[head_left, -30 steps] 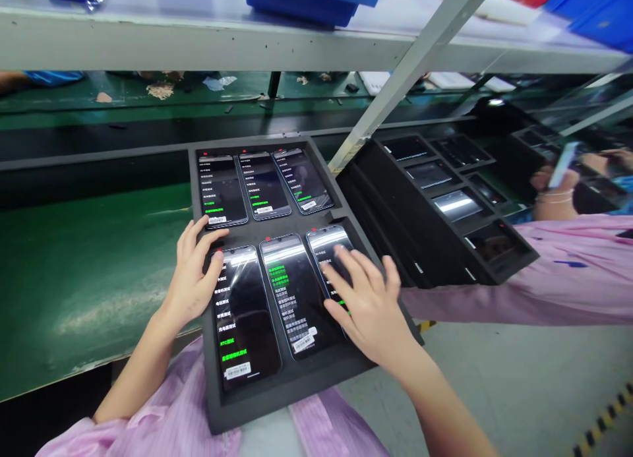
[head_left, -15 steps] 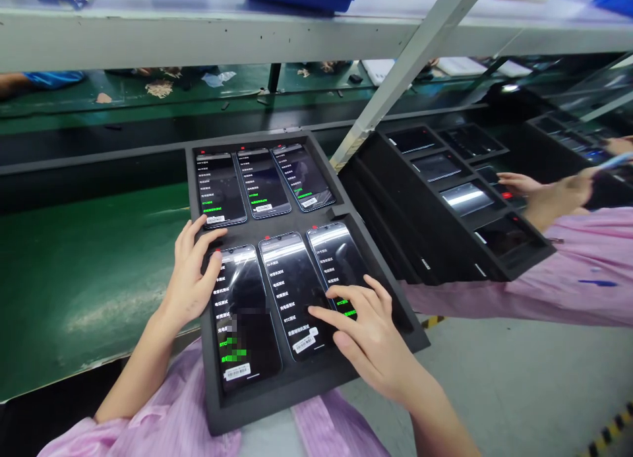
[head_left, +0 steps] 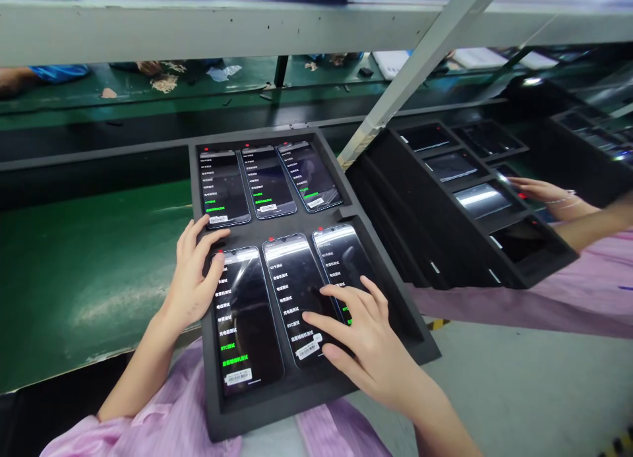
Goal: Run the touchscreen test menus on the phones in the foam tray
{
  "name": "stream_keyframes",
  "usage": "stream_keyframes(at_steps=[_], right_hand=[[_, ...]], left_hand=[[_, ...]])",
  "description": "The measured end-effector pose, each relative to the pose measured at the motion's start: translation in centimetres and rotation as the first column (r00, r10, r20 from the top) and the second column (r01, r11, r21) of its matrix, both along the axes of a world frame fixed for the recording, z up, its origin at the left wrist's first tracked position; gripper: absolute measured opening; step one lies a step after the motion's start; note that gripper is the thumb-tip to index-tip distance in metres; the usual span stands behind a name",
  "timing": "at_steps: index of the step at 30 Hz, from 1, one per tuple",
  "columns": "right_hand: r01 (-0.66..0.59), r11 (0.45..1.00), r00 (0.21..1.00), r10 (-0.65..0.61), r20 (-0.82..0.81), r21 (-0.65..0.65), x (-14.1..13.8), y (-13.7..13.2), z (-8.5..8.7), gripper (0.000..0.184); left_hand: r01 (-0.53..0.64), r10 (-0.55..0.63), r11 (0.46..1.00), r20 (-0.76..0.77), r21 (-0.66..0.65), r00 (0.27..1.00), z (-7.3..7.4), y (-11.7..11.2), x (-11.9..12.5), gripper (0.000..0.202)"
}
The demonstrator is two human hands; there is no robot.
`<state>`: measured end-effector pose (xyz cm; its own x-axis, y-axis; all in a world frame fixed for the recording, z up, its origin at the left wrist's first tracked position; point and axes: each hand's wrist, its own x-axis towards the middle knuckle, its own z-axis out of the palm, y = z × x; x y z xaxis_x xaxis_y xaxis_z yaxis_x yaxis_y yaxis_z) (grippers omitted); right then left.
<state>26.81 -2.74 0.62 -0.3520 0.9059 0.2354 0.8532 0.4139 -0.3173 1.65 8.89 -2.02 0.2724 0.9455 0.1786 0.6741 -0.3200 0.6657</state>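
A black foam tray (head_left: 208, 378) lies tilted on my lap and the belt edge, holding two rows of three lit phones. My left hand (head_left: 194, 275) rests open on the tray's left side, fingers on the divider above the near-left phone (head_left: 244, 325). My right hand (head_left: 363, 335) is open with fingers spread, its index fingertip touching the lower part of the near-middle phone (head_left: 291, 292) and other fingers over the near-right phone (head_left: 341, 259). The far row of phones (head_left: 267, 180) lies untouched.
A green conveyor belt (head_left: 93, 259) runs left. A grey shelf (head_left: 198, 28) and slanted metal strut (head_left: 415, 55) stand above. To the right, another person in a pink sleeve (head_left: 568, 285) reaches a hand (head_left: 544, 192) into stacked black trays (head_left: 445, 206) of phones.
My right hand drew back from the near-right phone's top and shifted left to the near-middle phone's lower part. My left hand stayed put. The other person's hand moved onto their tray.
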Motion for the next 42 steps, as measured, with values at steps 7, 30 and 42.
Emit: stream_keyframes(at_steps=[7,30,42], right_hand=[[-0.034,0.999,0.999,0.035,0.017,-0.032,0.13,0.06,0.15,0.028],[-0.16,0.986,0.983,0.155,-0.097,-0.047,0.34,-0.24,0.59,0.033],[-0.04,0.999,0.982,0.04,-0.183,0.002,0.15,-0.52,0.09,0.04]], left_hand=[[0.001,-0.001,1.0,-0.011,0.005,1.0,0.0,-0.03,0.0,0.032],[0.009,-0.009,1.0,-0.022,0.01,1.0,0.1,-0.05,0.09,0.031],[0.013,-0.013,1.0,-0.016,0.012,1.0,0.02,0.07,0.05,0.031]])
